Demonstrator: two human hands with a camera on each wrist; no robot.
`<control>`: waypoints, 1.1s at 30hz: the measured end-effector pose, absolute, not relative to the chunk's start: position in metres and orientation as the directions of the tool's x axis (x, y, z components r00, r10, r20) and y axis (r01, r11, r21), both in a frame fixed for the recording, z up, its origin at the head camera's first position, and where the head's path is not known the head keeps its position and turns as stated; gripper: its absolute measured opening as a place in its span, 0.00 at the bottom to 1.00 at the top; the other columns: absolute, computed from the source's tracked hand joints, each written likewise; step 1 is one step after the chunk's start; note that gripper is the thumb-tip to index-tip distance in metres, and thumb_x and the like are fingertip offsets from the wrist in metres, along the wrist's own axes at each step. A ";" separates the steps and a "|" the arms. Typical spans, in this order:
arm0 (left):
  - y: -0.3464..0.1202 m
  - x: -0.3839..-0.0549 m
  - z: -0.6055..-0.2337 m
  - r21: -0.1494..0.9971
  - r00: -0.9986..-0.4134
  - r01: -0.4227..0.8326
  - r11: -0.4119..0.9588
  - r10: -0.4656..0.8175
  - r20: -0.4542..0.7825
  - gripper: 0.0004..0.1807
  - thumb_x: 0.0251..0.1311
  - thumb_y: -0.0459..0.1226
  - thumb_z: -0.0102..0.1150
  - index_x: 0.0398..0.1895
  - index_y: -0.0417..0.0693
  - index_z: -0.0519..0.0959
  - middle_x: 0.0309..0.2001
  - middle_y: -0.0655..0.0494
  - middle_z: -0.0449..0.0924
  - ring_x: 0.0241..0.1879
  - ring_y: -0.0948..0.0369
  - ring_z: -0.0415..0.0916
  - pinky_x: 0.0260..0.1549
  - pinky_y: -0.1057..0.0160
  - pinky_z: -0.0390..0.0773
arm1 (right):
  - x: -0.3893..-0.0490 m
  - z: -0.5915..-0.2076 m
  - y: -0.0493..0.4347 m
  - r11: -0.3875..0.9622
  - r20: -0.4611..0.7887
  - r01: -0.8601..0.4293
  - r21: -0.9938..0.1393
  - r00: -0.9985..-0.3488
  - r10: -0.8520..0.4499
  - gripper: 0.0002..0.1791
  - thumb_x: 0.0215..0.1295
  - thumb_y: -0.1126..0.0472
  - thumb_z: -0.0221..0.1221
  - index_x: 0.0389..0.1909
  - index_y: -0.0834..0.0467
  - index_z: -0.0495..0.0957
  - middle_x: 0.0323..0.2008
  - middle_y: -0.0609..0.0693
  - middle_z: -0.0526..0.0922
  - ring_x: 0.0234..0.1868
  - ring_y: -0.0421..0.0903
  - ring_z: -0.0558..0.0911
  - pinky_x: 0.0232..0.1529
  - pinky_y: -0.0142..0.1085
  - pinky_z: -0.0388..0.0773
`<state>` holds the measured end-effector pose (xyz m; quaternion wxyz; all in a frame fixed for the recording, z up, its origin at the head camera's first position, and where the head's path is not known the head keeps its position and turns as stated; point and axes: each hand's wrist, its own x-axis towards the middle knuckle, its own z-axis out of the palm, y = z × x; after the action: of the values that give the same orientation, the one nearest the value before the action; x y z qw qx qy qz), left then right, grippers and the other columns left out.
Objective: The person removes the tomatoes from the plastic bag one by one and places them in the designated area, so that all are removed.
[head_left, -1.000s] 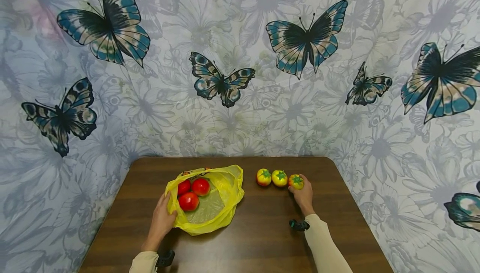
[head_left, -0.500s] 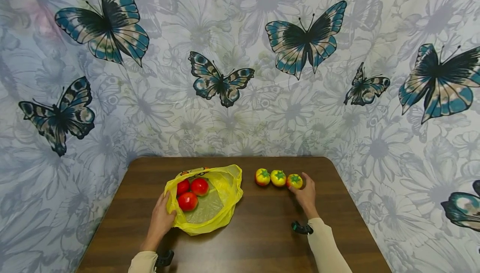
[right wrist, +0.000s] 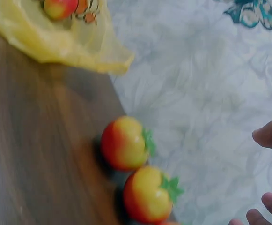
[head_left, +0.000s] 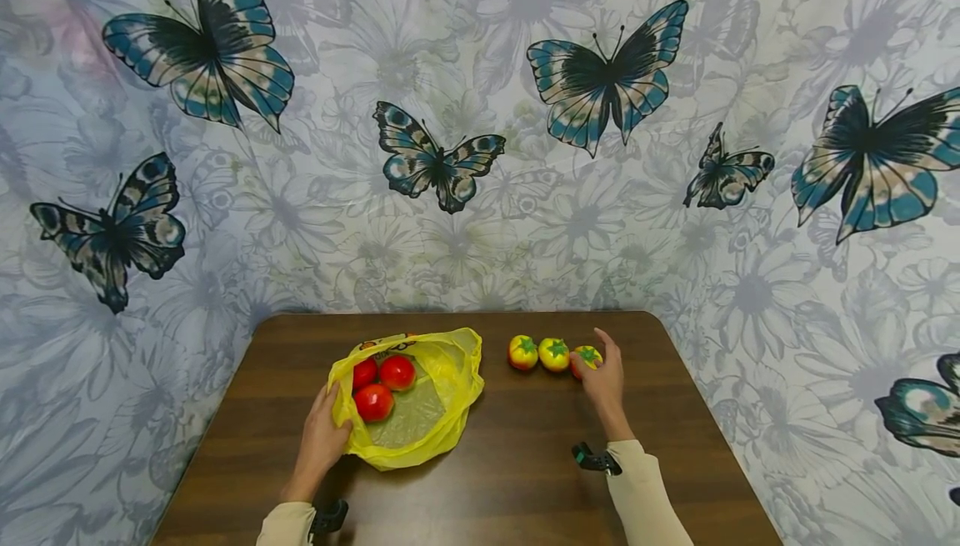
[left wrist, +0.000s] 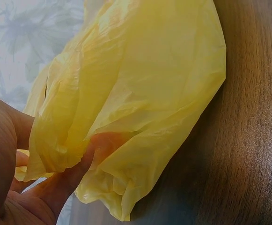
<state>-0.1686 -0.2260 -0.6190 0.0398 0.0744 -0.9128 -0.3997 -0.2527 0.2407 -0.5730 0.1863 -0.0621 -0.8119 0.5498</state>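
Note:
My left hand (head_left: 324, 438) pinches the near-left rim of a yellow plastic bag (head_left: 405, 456), thumb and fingers on either side of the film in the left wrist view. The bag's mouth gapes, and several red tomatoes (head_left: 375, 403) lie inside on its left. To the right, a row of red-and-yellow tomatoes with green star-shaped tops sits on the table: the left one (head_left: 522, 353), the middle one (head_left: 554, 355) and the right one (head_left: 588, 355). Beside the right one is my right hand (head_left: 606, 383), fingers spread and partly covering it; in the right wrist view the fingertips (right wrist: 262, 136) hold nothing.
The brown wooden table (head_left: 525, 479) ends at its back edge against a wall (head_left: 450, 262) papered with flowers and butterflies. A dark band (head_left: 330, 518) is on the left wrist and another band (head_left: 596, 458) on the right.
The right hand had its fingers around the right-hand tomato; they have come off it and spread, with the hand now partly over it. Left hand, bag and tomatoes stay put.

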 end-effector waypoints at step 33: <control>-0.225 -0.168 -0.618 0.740 -0.984 -0.093 0.666 -0.176 0.035 0.41 0.54 0.26 0.56 0.74 0.30 0.54 0.74 0.29 0.50 0.70 0.33 0.55 0.69 0.36 0.56 | -0.214 -0.518 0.141 0.224 0.209 -0.191 -0.956 -0.976 0.057 0.30 0.61 0.66 0.65 0.65 0.63 0.69 0.65 0.63 0.69 0.66 0.63 0.69 0.62 0.58 0.72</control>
<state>-0.1684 -0.2249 -0.6181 0.0515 0.0737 -0.9112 -0.4021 -0.2144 0.1414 -0.5183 0.1000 0.0432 -0.7758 0.6215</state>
